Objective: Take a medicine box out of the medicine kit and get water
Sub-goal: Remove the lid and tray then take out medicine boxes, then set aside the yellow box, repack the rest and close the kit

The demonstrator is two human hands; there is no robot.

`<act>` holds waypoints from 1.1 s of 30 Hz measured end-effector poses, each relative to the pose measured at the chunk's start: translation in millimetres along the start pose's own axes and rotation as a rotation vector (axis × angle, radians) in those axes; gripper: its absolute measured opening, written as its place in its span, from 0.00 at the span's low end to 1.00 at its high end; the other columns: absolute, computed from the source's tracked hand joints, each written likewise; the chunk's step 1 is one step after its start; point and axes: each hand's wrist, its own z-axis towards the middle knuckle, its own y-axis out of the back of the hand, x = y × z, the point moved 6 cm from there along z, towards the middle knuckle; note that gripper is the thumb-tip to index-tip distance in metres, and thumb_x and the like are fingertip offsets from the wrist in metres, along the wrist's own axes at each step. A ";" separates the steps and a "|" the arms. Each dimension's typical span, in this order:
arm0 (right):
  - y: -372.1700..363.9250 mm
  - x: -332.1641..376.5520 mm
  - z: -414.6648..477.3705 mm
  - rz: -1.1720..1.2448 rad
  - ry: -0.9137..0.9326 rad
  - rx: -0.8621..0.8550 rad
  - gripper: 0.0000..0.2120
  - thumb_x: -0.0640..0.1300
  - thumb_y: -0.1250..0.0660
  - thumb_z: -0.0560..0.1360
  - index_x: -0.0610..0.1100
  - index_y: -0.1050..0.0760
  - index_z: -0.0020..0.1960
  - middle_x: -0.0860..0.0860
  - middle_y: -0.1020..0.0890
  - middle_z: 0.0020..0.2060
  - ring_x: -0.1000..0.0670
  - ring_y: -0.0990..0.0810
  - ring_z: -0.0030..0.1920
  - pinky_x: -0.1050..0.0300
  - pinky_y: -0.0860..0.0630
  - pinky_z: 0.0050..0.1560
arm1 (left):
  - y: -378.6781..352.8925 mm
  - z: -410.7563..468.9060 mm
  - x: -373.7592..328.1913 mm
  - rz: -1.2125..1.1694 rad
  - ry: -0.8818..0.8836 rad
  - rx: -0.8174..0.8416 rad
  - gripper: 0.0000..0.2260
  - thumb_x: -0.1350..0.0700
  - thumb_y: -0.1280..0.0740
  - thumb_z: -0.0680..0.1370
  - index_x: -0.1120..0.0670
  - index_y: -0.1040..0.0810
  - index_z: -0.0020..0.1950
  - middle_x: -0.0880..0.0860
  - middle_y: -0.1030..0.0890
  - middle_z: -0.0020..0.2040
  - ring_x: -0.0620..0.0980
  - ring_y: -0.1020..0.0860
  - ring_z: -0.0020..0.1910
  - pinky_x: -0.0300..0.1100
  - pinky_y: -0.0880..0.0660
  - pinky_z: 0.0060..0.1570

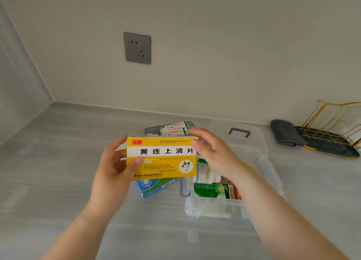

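A yellow and white medicine box [166, 158] with black print is held up above the grey counter. My left hand [115, 171] grips its left end, thumb on the front face. My right hand [213, 154] is beside the box's right end, fingers spread, one fingertip touching the top right corner. Below and to the right stands the clear plastic medicine kit [269, 173], open, with a green box [211, 189] and a white bottle [207, 175] inside. A blue box [156, 187] lies on the counter under the yellow one.
A grey tray [154, 129] with small plaster packets sits behind the yellow box. The kit's clear lid with a blue handle [239, 132] lies further back. At the far right are a folded grey cloth [285, 132] and a gold wire rack [336, 123]. A wall socket [137, 48] is above.
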 end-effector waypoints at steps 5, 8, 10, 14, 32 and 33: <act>-63.3 -30.2 7.8 -0.394 -0.073 0.056 0.24 0.49 0.43 0.76 0.47 0.44 0.70 0.49 0.46 0.74 0.51 0.51 0.73 0.55 0.52 0.72 | 86.2 -18.1 39.9 0.130 0.176 -0.275 0.21 0.63 0.35 0.73 0.50 0.34 0.63 0.55 0.22 0.48 0.47 0.22 0.42 0.31 0.24 0.35; -72.0 -35.7 9.8 -0.534 -0.061 0.038 0.25 0.48 0.42 0.75 0.45 0.44 0.70 0.48 0.46 0.74 0.50 0.54 0.74 0.54 0.54 0.72 | 117.1 -23.9 63.0 0.204 0.270 -0.285 0.21 0.63 0.34 0.73 0.51 0.34 0.64 0.58 0.23 0.52 0.54 0.25 0.47 0.45 0.31 0.47; -73.1 -34.9 10.4 -0.576 -0.052 0.042 0.26 0.47 0.40 0.75 0.45 0.45 0.70 0.48 0.46 0.74 0.49 0.54 0.74 0.54 0.54 0.72 | 133.3 -24.2 77.1 0.234 0.309 -0.287 0.21 0.62 0.34 0.73 0.52 0.34 0.64 0.59 0.23 0.54 0.54 0.26 0.48 0.45 0.34 0.48; -74.7 -32.7 9.7 -0.604 -0.067 0.044 0.28 0.47 0.38 0.74 0.47 0.45 0.70 0.49 0.44 0.74 0.50 0.53 0.74 0.54 0.52 0.72 | 157.8 -23.8 97.4 0.279 0.355 -0.338 0.19 0.61 0.36 0.74 0.53 0.34 0.64 0.61 0.23 0.58 0.52 0.28 0.46 0.38 0.31 0.42; -139.3 0.2 64.1 -0.751 -0.053 0.168 0.33 0.48 0.35 0.71 0.46 0.48 0.70 0.44 0.44 0.73 0.44 0.47 0.72 0.47 0.48 0.72 | 103.6 -6.3 98.4 1.124 0.043 0.291 0.39 0.35 0.64 0.73 0.58 0.22 0.53 0.58 0.18 0.54 0.59 0.20 0.54 0.47 0.38 0.62; -145.9 -2.6 70.8 -0.734 -0.073 0.189 0.33 0.47 0.35 0.71 0.46 0.48 0.70 0.43 0.44 0.73 0.43 0.46 0.72 0.47 0.45 0.71 | 101.9 -6.2 99.6 1.168 0.048 0.315 0.37 0.38 0.64 0.75 0.57 0.21 0.51 0.57 0.16 0.51 0.57 0.19 0.50 0.45 0.39 0.58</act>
